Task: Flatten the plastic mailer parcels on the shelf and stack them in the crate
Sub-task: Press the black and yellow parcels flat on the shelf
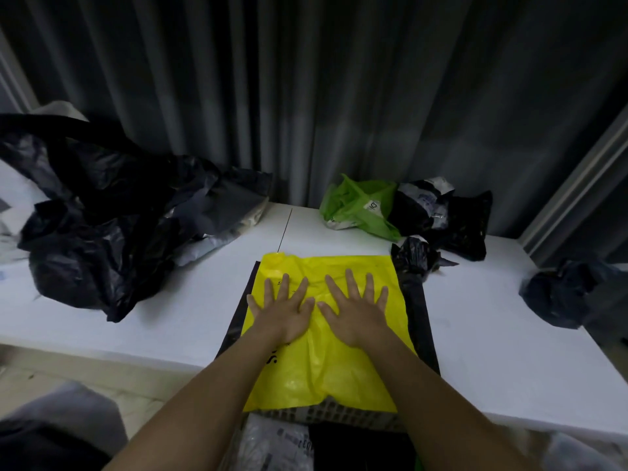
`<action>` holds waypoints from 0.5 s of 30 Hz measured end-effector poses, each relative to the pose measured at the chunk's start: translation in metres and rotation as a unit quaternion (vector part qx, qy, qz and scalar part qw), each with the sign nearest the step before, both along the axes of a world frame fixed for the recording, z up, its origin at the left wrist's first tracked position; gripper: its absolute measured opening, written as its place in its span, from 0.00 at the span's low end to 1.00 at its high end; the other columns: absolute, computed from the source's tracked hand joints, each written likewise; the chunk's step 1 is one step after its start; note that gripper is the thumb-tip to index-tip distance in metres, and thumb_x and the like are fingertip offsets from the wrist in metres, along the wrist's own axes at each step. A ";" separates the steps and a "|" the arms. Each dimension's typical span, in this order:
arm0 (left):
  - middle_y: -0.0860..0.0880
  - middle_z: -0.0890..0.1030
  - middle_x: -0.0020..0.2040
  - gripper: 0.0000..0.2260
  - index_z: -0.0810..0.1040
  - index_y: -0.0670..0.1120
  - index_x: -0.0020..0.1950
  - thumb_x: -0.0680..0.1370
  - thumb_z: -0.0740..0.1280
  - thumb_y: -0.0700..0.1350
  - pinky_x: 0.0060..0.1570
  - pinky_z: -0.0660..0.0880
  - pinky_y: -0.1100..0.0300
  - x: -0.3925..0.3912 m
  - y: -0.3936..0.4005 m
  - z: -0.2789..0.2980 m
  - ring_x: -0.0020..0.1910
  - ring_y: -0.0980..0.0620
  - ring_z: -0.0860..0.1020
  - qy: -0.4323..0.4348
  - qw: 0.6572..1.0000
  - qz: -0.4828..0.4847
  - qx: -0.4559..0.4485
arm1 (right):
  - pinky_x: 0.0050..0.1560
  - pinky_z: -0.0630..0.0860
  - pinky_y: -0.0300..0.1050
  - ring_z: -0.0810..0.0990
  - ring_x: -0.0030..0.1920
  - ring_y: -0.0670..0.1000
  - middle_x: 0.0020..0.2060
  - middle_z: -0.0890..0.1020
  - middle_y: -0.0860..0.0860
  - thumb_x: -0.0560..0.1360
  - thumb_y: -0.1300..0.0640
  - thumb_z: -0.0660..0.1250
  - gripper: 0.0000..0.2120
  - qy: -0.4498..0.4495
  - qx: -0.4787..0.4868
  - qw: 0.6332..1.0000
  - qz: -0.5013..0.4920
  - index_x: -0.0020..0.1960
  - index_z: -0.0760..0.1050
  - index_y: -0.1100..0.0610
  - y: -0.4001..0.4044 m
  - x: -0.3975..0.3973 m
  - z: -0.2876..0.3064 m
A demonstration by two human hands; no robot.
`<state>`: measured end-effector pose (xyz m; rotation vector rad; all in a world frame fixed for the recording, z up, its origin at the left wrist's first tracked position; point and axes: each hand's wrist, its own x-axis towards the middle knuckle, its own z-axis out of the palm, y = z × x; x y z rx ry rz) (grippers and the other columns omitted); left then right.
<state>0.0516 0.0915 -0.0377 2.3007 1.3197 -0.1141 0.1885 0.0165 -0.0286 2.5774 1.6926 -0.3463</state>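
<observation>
A: Both palms are down on the yellow mailer (326, 334), which lies at the centre of the white shelf (475, 334) on top of a flattened black mailer (416, 300).

B: What's the danger here?

A: I'd say slip. Slick plastic on slick plastic, and the near edge overhangs the shelf above the crate (356, 416) at six o'clock. Push unevenly and the pair could skate off in a heap, or trapped air could spring the creases back.

B: And the hands?

A: The left hand (283, 309) is fully spread, fingers straight, pressing flat on the yellow film. The right hand (355, 305) is the same, splayed wide just beside it, thumbs nearly meeting. Neither grips anything.

B: Much left?

A: Plenty, I'd judge. A crumpled black pile (102, 226) waits at ten o'clock, a green mailer (356, 209) at one o'clock, a dark bundle (557, 294) at three.
</observation>
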 end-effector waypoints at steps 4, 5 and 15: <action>0.52 0.32 0.77 0.28 0.38 0.64 0.76 0.78 0.44 0.67 0.67 0.33 0.32 -0.001 0.003 -0.013 0.74 0.43 0.31 0.019 0.999 -0.025 0.029 | 0.70 0.31 0.68 0.29 0.74 0.61 0.76 0.32 0.47 0.78 0.32 0.42 0.30 0.002 0.003 1.000 -0.002 0.76 0.35 0.37 -0.009 0.005 -0.021; 0.52 0.32 0.76 0.28 0.37 0.64 0.76 0.78 0.44 0.67 0.67 0.33 0.32 -0.001 0.004 -0.015 0.74 0.43 0.30 0.027 0.998 -0.031 0.039 | 0.70 0.31 0.68 0.29 0.74 0.61 0.76 0.32 0.47 0.78 0.32 0.43 0.30 0.000 0.005 1.000 -0.004 0.76 0.35 0.37 -0.010 0.005 -0.022; 0.51 0.26 0.74 0.29 0.32 0.63 0.74 0.79 0.43 0.67 0.65 0.33 0.30 0.007 0.009 -0.035 0.72 0.43 0.27 0.049 0.993 -0.060 0.091 | 0.68 0.30 0.68 0.27 0.73 0.60 0.75 0.32 0.47 0.66 0.31 0.27 0.37 -0.045 0.055 0.997 0.028 0.75 0.35 0.37 0.003 0.007 -0.042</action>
